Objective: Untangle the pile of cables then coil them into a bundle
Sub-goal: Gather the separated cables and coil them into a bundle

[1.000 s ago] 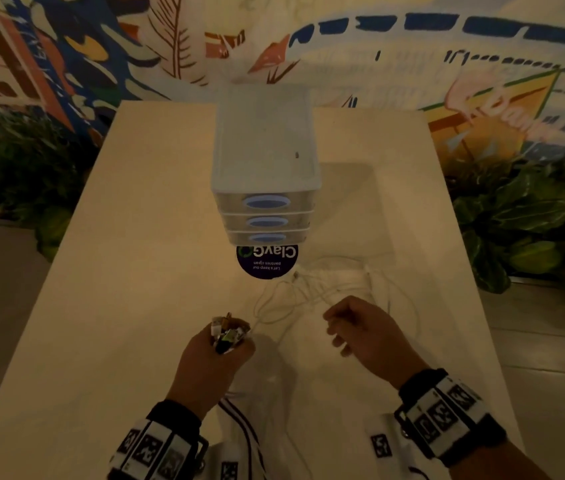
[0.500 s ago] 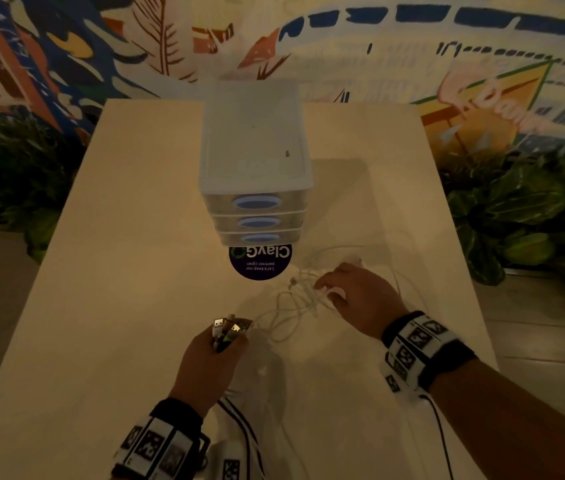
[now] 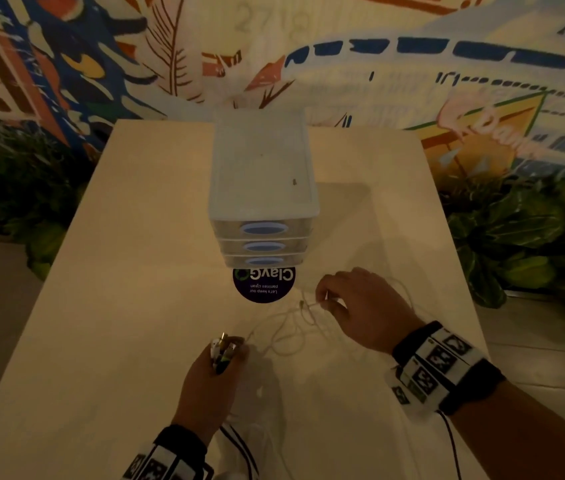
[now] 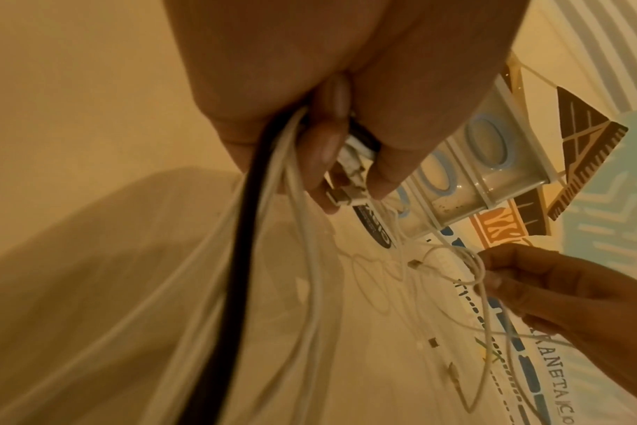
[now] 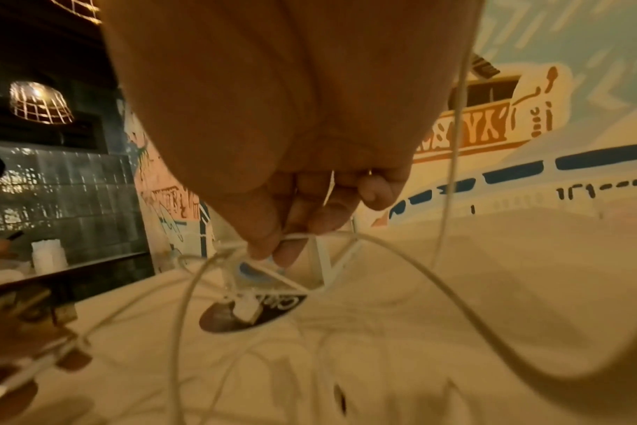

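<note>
Left hand is gripping a bunch of plugs pointing 12 o'clock; right hand is pinching a white cable, plug end toward 9 o'clock.

Left hand low near the table's near edge, knuckles up, fingers curled tight round a bunch of cable plugs. Right hand farther out, toward the table's right edge, thumb and forefinger pinching one thin white cable, remaining fingers loosely bent. Both wrists banded
</note>
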Available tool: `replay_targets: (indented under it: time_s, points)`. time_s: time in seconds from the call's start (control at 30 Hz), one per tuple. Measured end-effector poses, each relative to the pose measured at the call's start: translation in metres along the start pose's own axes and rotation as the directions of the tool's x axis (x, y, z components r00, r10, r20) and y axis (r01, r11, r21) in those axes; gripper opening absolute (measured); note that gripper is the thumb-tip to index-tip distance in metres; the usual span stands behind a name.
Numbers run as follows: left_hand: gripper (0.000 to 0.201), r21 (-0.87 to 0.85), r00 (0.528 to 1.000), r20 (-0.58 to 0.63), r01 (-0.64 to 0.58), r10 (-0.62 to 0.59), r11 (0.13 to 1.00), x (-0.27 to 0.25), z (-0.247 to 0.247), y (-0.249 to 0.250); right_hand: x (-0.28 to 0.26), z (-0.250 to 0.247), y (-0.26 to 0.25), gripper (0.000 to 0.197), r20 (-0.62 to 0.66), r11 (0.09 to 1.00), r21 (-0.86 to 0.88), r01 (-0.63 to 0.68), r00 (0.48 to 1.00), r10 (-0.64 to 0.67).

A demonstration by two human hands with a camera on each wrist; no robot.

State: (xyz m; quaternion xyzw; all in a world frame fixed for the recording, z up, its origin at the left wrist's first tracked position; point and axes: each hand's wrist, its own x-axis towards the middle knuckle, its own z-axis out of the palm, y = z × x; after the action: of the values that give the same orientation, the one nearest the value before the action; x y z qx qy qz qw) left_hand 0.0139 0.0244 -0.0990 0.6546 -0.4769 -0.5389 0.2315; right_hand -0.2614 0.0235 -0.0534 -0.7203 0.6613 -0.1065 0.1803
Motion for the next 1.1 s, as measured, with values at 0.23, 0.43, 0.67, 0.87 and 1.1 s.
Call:
replay_targets:
  time_s: [0.23, 0.43, 0.67, 0.87, 1.1]
  points:
    - [0.021, -0.031, 0.999, -0.001, 0.044, -0.044, 0.999, -0.004, -0.006, 0.017, 0.005, -0.033, -0.028, 0.027, -0.156, 1.000, -0.012, 0.002, 0.988, -0.003]
    - [0.053, -0.134, 0.984, 0.152, -0.070, 0.090, 0.989, -0.029, -0.006, 0.070, 0.009, -0.043, -0.040, 0.009, -0.083, 0.979, 0.197, -0.048, 0.994, 0.066]
    - [0.031, -0.019, 0.919, 0.220, -0.332, 0.327, 0.943, -0.026, 0.022, 0.089, 0.005, -0.033, -0.043, 0.016, -0.065, 0.968, 0.247, -0.036, 0.996, 0.053]
    - [0.018, 0.051, 0.930, 0.161, -0.342, 0.331, 0.938, -0.006, 0.029, 0.077, -0.003, -0.035, -0.042, 0.018, -0.022, 0.927, 0.372, -0.052, 0.998, 0.065]
    - [0.004, 0.064, 0.936, 0.192, -0.311, 0.295, 0.948, 0.008, 0.027, 0.065, -0.003, -0.049, -0.049, 0.013, -0.095, 0.787, 0.617, -0.001, 0.993, 0.076]
